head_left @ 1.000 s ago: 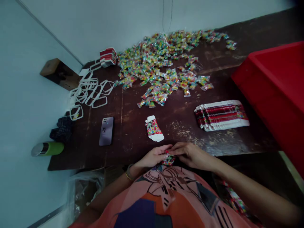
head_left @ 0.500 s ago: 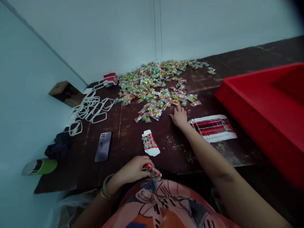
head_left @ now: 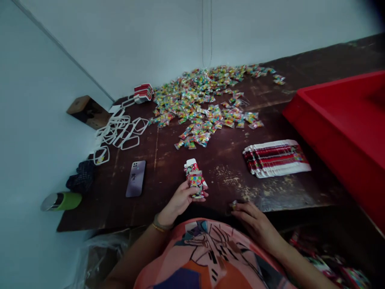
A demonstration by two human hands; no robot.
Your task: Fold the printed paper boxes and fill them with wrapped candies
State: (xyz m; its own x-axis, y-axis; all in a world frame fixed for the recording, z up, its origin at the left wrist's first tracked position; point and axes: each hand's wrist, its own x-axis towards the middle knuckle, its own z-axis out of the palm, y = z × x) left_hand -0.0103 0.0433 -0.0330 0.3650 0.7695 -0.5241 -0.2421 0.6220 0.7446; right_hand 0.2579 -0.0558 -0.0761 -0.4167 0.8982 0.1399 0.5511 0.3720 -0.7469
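A small printed box (head_left: 196, 181) is held in the left hand (head_left: 179, 198), pinched between thumb and fingers just over the near edge of the table (head_left: 168, 154). A flat carton (head_left: 190, 162) is partly covered by it, lying on the table behind. The right hand (head_left: 254, 218) is placed low at the near edge, farther right, its fingertips drawn narrow around what seems to be a small packet (head_left: 234, 204) (blurred and dark there, so its kind cannot be told for certain).

The box is best gripped lightly by its sides, so that the thin card is neither bowed nor creased. The packet is best pinched by its very end and kept raised, so that it is not caught on the table's near edge. The two hands are set well apart; if they are to be brought together, the box should be kept steady and only the right hand moved.

Toward the far edge, wrapped sweets (head_left: 180, 98) are heaped; nearer the right side, a row of flattened cartons (head_left: 278, 158) is laid beside a red tray (head_left: 319, 90).
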